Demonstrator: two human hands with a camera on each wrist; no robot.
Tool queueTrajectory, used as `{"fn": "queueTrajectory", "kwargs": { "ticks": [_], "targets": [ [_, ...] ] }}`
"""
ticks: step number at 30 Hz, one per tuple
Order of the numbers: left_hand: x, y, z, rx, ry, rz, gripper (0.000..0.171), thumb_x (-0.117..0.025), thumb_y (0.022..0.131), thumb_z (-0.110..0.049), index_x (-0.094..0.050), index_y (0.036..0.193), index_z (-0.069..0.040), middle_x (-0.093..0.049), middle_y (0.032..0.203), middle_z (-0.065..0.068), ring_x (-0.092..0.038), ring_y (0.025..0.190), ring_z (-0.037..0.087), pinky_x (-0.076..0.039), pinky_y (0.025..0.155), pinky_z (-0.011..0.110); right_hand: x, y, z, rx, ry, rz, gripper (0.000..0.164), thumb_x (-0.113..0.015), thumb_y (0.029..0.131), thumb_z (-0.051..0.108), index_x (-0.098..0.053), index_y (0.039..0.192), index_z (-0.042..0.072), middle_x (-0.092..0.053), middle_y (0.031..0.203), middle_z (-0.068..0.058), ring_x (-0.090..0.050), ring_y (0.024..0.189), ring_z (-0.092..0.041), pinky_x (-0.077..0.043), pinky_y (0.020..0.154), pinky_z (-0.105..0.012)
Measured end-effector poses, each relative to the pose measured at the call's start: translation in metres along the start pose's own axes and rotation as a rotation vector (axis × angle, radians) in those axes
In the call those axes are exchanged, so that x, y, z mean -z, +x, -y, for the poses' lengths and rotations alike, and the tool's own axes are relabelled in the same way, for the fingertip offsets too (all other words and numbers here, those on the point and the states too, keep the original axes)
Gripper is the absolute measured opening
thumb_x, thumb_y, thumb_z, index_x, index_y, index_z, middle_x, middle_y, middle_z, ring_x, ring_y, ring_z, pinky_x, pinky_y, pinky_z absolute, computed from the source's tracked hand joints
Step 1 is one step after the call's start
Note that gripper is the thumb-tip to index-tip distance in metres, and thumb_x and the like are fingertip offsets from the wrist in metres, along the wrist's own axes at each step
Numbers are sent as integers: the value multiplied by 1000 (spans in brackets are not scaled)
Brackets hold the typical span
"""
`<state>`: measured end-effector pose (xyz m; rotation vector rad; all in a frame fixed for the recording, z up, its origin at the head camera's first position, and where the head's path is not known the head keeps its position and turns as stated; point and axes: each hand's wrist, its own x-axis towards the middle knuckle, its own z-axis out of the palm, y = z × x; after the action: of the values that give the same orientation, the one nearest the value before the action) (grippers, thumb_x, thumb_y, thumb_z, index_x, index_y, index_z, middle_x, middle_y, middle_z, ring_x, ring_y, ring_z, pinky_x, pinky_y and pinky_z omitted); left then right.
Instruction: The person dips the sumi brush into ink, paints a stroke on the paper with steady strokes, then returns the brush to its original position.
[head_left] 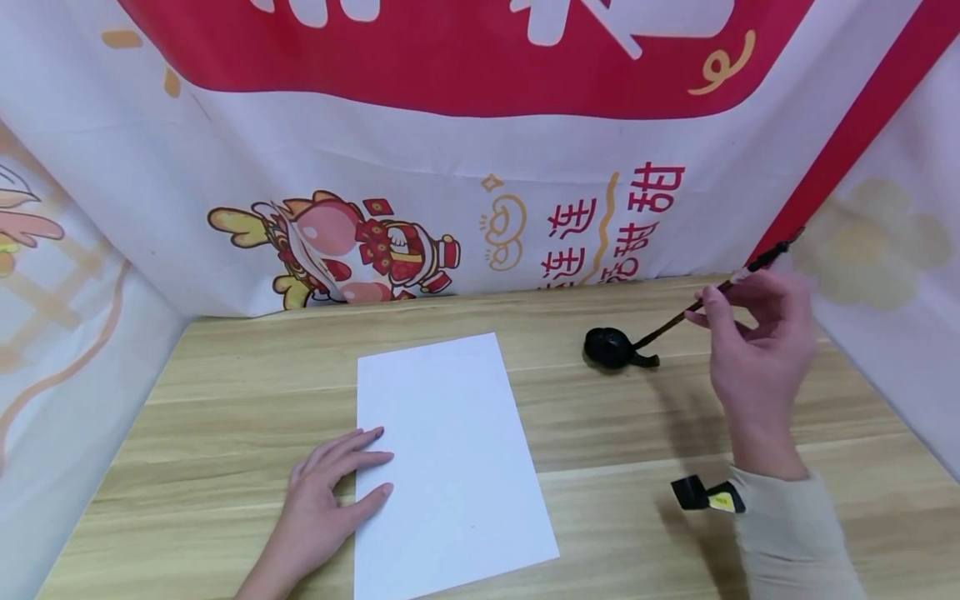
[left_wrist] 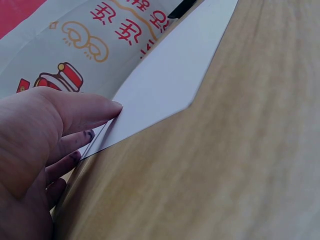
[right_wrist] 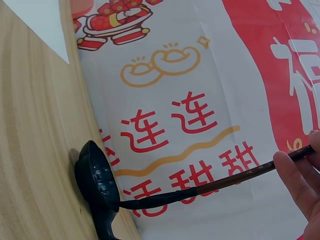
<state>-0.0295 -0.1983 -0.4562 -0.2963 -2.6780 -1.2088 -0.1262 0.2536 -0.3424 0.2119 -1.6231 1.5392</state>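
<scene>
A sheet of white paper [head_left: 457, 467] lies on the wooden table. My left hand [head_left: 326, 487] rests along its left edge with fingers spread, thumb and fingertips touching the sheet. Dark smudges mark some of its fingertips [left_wrist: 90, 134] in the left wrist view. At the right, my right hand [head_left: 768, 350] pinches a dark-handled writing brush [head_left: 671, 323] near its upper end, above the table. The brush slants down to the left, its black bristles [right_wrist: 155, 200] reaching the rim of a small black ink dish [head_left: 610, 348]. Glossy black ink shows inside the dish, which has a short curved handle.
A white cloth backdrop [head_left: 480, 150] with red and cartoon prints rises behind the table [head_left: 600, 533], and similar cloth panels close off both sides. A black strap piece with a yellow label [head_left: 722, 501] sticks out beside the right sleeve [head_left: 795, 533].
</scene>
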Motion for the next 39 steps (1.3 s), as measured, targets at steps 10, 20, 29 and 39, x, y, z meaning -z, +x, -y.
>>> {"fn": "queueTrajectory", "kwargs": {
  "ticks": [10,20,29,39],
  "targets": [
    [0,-4,1,16,-10,2,37,-92,84,-19,-80,117,-31,-68,151,-2,-51,141,27,-20,114,65,0,-3,-4,-7,-58,14,30,-74,99,1,-65,127,4,-67,110,-10,-76,97,-18,-64,74,-25],
    [0,-3,2,-21,6,-11,38,-92,83,-17,-81,117,-30,-68,150,0,-53,141,30,-21,113,63,3,-2,2,-43,-17,-44,31,-72,97,-5,-63,127,0,-67,111,-7,-75,96,-19,-63,74,-22],
    [2,1,2,3,-3,8,37,-91,85,-19,-80,118,-29,-67,152,1,-51,145,32,-19,116,68,-7,1,18,-16,125,-88,32,-74,93,-9,-61,122,-3,-65,105,-13,-74,92,-23,-64,71,-25],
    [4,3,5,5,-14,29,35,-90,87,-19,-80,119,-26,-66,153,3,-50,146,36,-17,119,72,-32,-12,38,-16,241,-49,35,-77,91,-10,-60,121,-6,-65,107,-19,-73,93,-29,-65,72,-30]
  ]
}}
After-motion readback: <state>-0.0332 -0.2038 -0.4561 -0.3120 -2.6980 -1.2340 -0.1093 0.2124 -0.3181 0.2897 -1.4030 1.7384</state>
